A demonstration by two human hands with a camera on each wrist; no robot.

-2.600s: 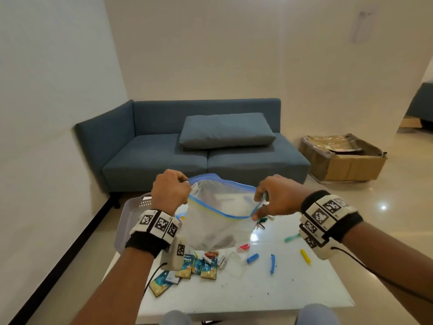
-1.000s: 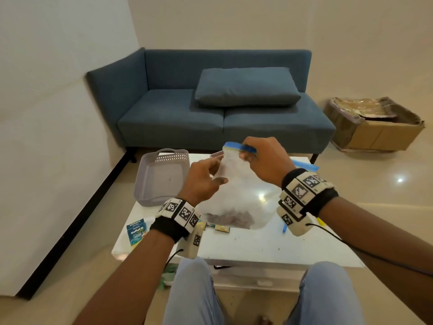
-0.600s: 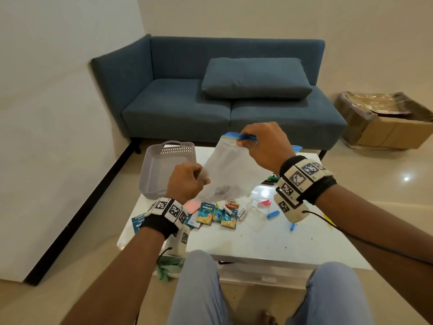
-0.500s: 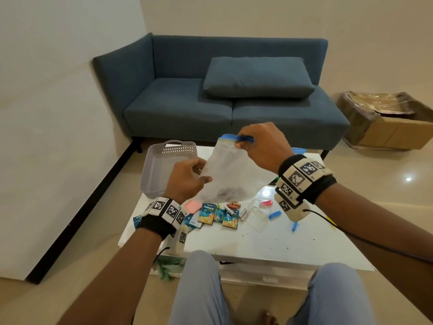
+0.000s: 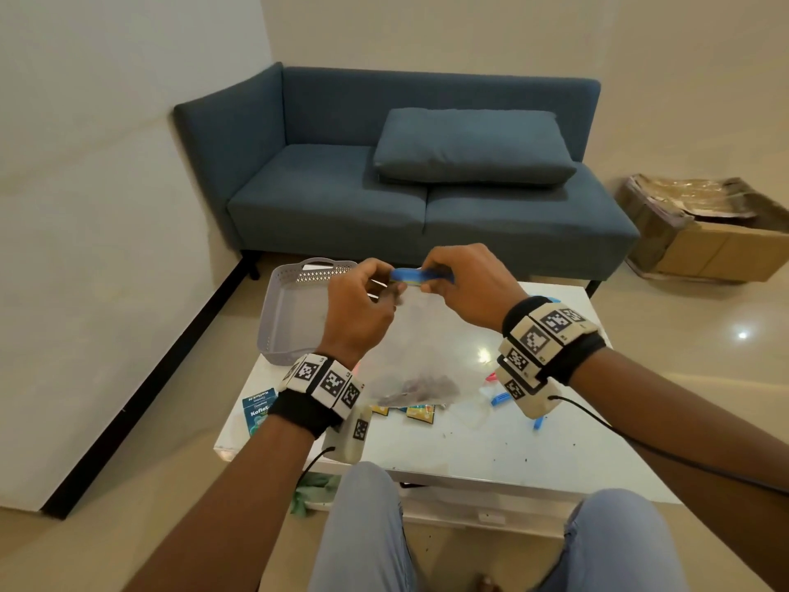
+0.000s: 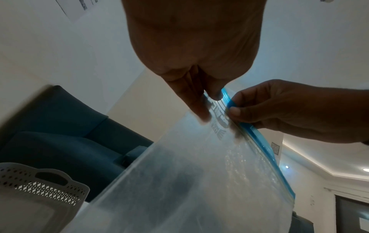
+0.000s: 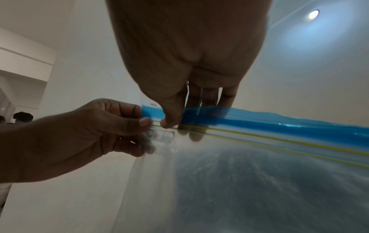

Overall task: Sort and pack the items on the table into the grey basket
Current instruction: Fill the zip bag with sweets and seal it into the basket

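Observation:
Both hands hold a clear zip bag (image 5: 422, 335) up above the white table (image 5: 491, 446); dark bits lie in its bottom. My left hand (image 5: 363, 301) pinches the bag's top left corner (image 6: 213, 102). My right hand (image 5: 461, 284) pinches the blue zip strip (image 7: 259, 124) just beside it. The grey basket (image 5: 290, 309) stands at the table's far left corner, behind my left hand. Small packets (image 5: 420, 412) and blue clips (image 5: 499, 399) lie on the table under the bag.
A blue packet (image 5: 258, 410) lies at the table's left edge. Behind the table stands a blue sofa (image 5: 405, 194), and a cardboard box (image 5: 700, 232) sits on the floor to the right. My knees (image 5: 367, 506) are against the near edge.
My left hand has let go of the bag's lower side and risen to the top corner next to my right hand. The bag now hangs straight down.

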